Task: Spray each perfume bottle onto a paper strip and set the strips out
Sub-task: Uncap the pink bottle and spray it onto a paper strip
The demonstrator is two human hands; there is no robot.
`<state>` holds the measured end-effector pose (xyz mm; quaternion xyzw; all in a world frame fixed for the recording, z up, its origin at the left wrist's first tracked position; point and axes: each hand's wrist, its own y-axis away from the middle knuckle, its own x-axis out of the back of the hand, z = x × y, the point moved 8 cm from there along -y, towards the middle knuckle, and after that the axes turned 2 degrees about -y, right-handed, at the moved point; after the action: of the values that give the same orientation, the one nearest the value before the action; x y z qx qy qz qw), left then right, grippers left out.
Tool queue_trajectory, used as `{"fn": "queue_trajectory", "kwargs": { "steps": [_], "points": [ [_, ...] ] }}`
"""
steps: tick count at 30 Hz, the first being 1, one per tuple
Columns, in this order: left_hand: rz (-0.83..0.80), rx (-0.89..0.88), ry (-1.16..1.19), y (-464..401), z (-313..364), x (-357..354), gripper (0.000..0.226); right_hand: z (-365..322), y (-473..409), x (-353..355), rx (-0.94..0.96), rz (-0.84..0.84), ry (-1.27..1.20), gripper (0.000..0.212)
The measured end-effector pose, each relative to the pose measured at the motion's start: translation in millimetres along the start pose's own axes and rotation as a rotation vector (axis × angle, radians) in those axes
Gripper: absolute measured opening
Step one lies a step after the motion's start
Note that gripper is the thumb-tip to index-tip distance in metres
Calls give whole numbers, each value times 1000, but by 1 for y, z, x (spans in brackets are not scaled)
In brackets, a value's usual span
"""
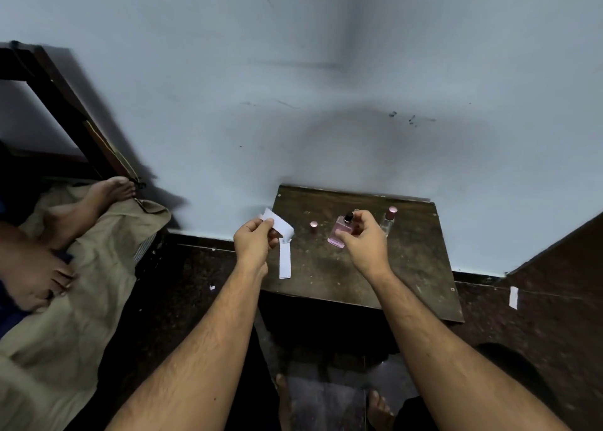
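The left hand (253, 239) pinches a strip (277, 223) over the bench (408, 267) edge; another strip (285, 257) lies below. The right hand (363, 235) grips the pink bottle (341, 233), tilted toward it. Spraying seems imminent: a finger must press the nozzle with the paper held close. A second bottle (389, 220) waits right.

A pale blue wall (293, 88), scuffed with dark marks, is filling the upper half. A dark speckled floor (182, 287) is meeting it at a dark skirting. A worn wooden tabletop (408, 277) is standing against the wall, and a dark wooden frame (62, 104) is leaning at left above a beige sheet (81, 300).
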<state>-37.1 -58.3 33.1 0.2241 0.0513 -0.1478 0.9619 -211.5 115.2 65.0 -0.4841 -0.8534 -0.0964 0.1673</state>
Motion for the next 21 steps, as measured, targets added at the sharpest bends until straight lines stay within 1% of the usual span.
{"fn": "queue_trajectory", "kwargs": {
  "steps": [5, 8, 13, 19, 21],
  "points": [
    [-52, 17, -184, -20, -14, -8, 20, 11, -24, -19, 15, -18, 155, 31],
    [-62, 9, -258, -35, -19, -11, 25, 15, -34, -30, 29, -30, 231, 30],
    [-80, 2, -285, -49, -28, -12, 26, 30, -43, -52, 3, -90, 312, 31],
    [-90, -26, -298, -58, -38, -12, 22, 42, -44, -65, 2, -123, 329, 31],
    [-92, -37, -306, -59, -39, -12, 24, 44, -45, -66, 12, -122, 329, 31]
  ]
}}
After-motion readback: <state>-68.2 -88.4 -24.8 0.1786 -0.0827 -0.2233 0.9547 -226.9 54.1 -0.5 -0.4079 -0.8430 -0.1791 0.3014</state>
